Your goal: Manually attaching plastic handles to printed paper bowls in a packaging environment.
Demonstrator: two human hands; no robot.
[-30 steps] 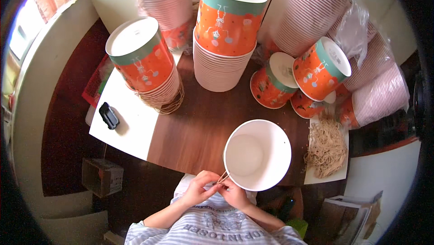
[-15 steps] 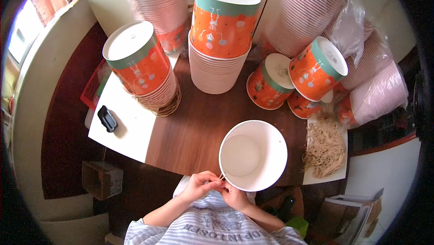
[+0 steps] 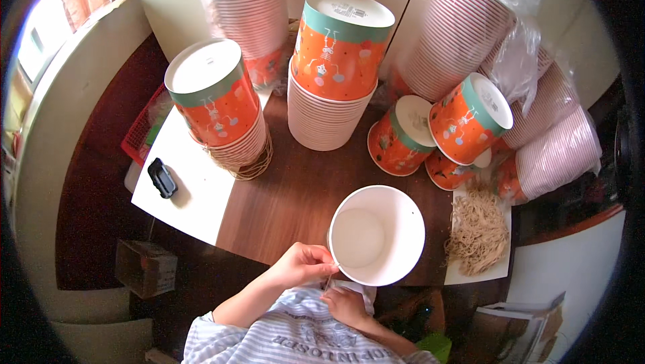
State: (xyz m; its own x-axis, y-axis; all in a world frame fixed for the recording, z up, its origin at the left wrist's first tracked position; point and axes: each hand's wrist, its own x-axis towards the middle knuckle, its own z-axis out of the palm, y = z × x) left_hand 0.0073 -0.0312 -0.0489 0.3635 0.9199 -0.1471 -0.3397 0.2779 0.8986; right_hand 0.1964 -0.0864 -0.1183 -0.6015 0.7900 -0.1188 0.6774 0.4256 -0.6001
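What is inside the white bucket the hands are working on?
The bucket looks empty: a bare white floor and walls. Its near rim, where the left hand and right hand meet, hides the outside wall.

Soft window daylight — fisheye-bent edges

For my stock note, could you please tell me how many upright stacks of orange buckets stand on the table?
2: one stack at back left beside the white board, one stack at back centre. Loose orange buckets lie tipped to the right; more may be hidden.
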